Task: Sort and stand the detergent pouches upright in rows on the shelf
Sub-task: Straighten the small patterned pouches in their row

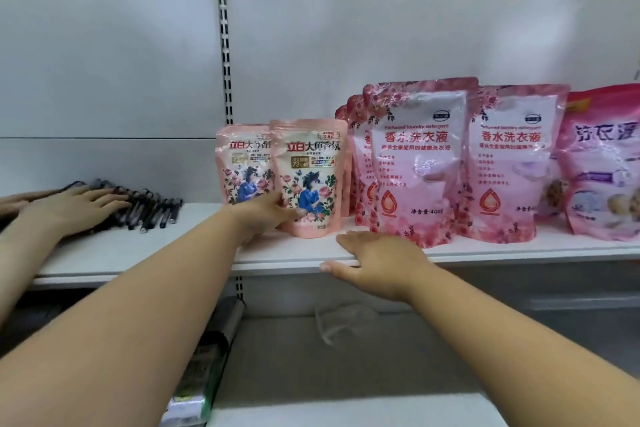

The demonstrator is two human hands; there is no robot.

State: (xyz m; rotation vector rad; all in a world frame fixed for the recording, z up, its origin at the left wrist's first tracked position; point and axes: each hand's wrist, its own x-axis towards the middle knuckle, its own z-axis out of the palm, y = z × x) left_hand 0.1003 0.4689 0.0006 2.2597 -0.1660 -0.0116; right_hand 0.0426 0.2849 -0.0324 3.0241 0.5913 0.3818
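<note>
Far out to the left of the grip, another person's hand [74, 208] rests flat on a row of dark pens [149, 210] lying on the shelf [294, 258]; that is no part of this job. The left hand [265, 215] holds the front small peach pouch [310, 177] low on its left edge, thumb across the printed face and the other fingers hidden behind, so how far they wrap cannot be told. Just behind and to the left of the grip stands a second peach pouch [239, 163], upright and overlapped by the held one. Right of the grip, a stack of larger pink rose pouches [414, 163] stands in file, then another pink pouch [509, 163], then a purple-pink bag [606, 166] at the edge of view. The right hand [375, 262] lies open, palm down, on the shelf lip in front of the big pouches, holding nothing.

To do this step well, I judge the held pouch should be settled flat on its base, squared face-forward, and lined up directly ahead of its twin; the free hand could steady the taller neighbours meanwhile
</note>
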